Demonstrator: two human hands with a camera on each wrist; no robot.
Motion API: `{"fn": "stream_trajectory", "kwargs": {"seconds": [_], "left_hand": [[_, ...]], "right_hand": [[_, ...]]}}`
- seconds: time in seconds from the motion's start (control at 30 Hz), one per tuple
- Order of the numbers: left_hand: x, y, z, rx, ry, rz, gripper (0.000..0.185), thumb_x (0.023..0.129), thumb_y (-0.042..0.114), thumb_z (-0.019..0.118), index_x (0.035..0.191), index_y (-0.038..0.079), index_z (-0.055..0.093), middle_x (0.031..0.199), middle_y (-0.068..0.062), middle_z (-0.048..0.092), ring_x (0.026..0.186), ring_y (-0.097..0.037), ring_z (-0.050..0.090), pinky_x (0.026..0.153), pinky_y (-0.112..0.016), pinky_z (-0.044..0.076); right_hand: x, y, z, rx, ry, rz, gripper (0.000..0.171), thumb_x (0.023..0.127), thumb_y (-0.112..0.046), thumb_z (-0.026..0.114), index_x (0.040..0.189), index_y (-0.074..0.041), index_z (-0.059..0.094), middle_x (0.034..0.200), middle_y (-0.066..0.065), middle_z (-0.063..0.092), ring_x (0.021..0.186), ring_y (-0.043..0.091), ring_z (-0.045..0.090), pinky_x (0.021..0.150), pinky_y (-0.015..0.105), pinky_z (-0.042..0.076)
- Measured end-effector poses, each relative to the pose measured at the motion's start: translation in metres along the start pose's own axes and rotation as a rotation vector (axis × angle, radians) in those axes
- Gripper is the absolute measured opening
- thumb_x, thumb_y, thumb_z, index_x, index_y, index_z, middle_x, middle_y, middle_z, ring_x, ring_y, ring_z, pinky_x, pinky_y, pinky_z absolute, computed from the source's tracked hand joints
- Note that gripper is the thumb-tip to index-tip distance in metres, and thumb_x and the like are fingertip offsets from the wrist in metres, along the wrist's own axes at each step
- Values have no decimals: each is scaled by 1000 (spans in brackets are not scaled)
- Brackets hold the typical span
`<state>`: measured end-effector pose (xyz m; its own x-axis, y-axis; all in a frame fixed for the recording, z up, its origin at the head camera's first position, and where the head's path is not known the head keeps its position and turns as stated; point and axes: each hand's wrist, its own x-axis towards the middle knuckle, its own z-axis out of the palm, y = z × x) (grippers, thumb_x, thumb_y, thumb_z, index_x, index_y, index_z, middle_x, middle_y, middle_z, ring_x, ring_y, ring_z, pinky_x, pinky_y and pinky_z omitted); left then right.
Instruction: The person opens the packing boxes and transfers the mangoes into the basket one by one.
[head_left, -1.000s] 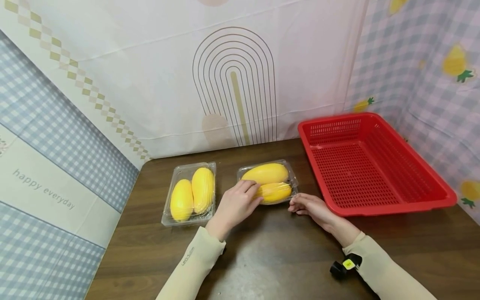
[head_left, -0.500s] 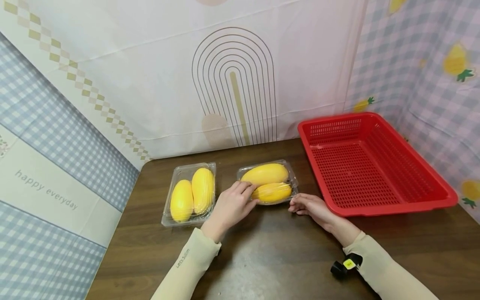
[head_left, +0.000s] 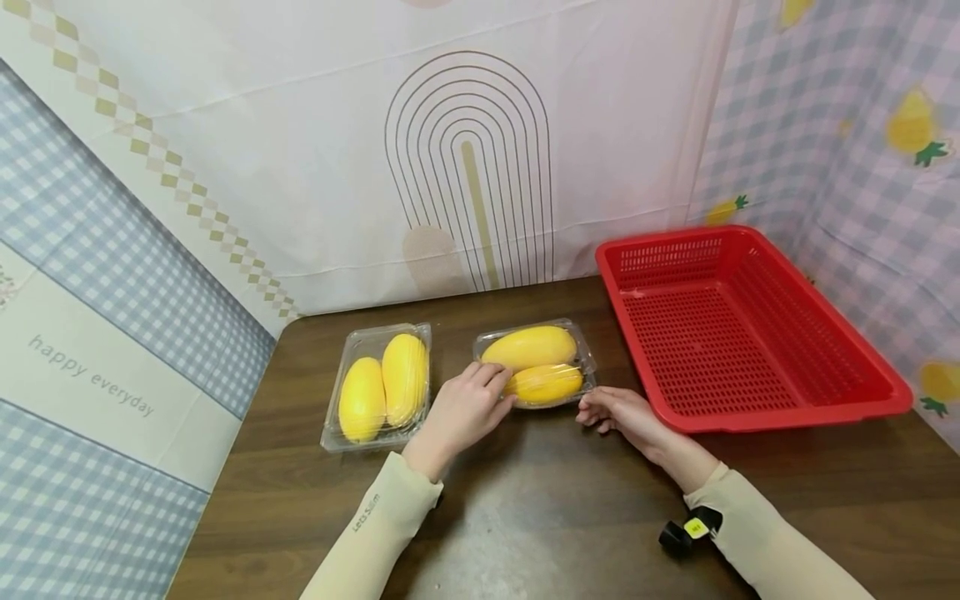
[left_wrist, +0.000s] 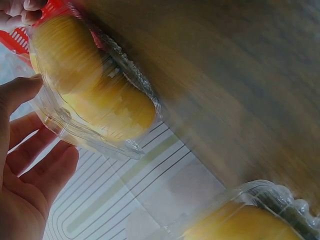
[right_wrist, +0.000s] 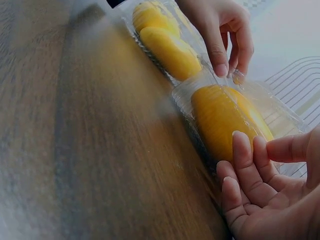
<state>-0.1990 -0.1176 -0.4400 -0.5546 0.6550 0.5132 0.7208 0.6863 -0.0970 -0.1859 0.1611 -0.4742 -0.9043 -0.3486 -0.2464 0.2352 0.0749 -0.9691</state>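
Note:
A clear plastic box (head_left: 581, 357) with two yellow fruits (head_left: 529, 347) lies in the middle of the dark wooden table. My left hand (head_left: 463, 408) rests its fingertips on the box's left end, fingers loosely spread; the left wrist view shows the left hand (left_wrist: 25, 165) with the thumb by the box (left_wrist: 125, 146) and the fingers apart from it. My right hand (head_left: 617, 410) lies at the box's front right corner, fingers relaxed and holding nothing. The right wrist view shows the right hand (right_wrist: 260, 195) beside the fruit (right_wrist: 225, 117).
A second clear box (head_left: 360, 337) with two yellow fruits sits to the left on the table (head_left: 540, 517). A red perforated basket (head_left: 780, 417) stands at the right, empty. Patterned cloth walls close in the back and both sides.
My left hand has drawn back slightly to the left at the box's end. The right hand and both boxes have stayed where they were.

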Motion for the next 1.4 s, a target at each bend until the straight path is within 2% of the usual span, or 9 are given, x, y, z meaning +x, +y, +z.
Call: {"fn": "stream_trajectory", "kwargs": {"seconds": [0.23, 0.43, 0.77, 1.07, 1.4], "left_hand": [[1, 0, -1, -9, -14, -2, 34, 92, 24, 75, 117, 2, 71, 111, -9, 69, 100, -26, 65, 81, -36, 57], [1, 1, 0, 0, -34, -12, 35, 93, 27, 74, 118, 3, 71, 112, -8, 68, 102, -24, 65, 79, -34, 58], [0, 0, 1, 10, -38, -8, 35, 92, 26, 75, 118, 4, 71, 111, -7, 69, 102, -23, 65, 77, -33, 58], [0, 0, -1, -2, -34, 5, 34, 92, 24, 75, 118, 4, 71, 112, -7, 69, 102, -22, 66, 77, -32, 58], [1, 0, -4, 26, -34, 25, 32, 92, 24, 74, 117, 3, 71, 111, -7, 69, 101, -22, 66, 76, -31, 58]], "right_hand": [[0, -1, 4, -33, 28, 28, 29, 105, -22, 49, 107, 3, 64, 86, -1, 69, 84, 14, 63, 71, 29, 48], [0, 1, 18, -21, -29, 100, 46, 103, -35, 56, 118, 7, 63, 87, 2, 69, 75, 15, 64, 65, 27, 51], [11, 7, 58, 83, -162, 110, 53, 105, -44, 50, 121, 6, 63, 86, 3, 68, 66, 13, 63, 57, 25, 52], [18, 7, 73, 126, -153, 128, 58, 105, -53, 44, 117, -1, 65, 85, 3, 65, 65, 12, 62, 56, 25, 51], [22, 4, 76, 117, -125, 143, 57, 106, -44, 43, 141, -1, 57, 87, 3, 62, 63, 11, 59, 54, 24, 49]]}}
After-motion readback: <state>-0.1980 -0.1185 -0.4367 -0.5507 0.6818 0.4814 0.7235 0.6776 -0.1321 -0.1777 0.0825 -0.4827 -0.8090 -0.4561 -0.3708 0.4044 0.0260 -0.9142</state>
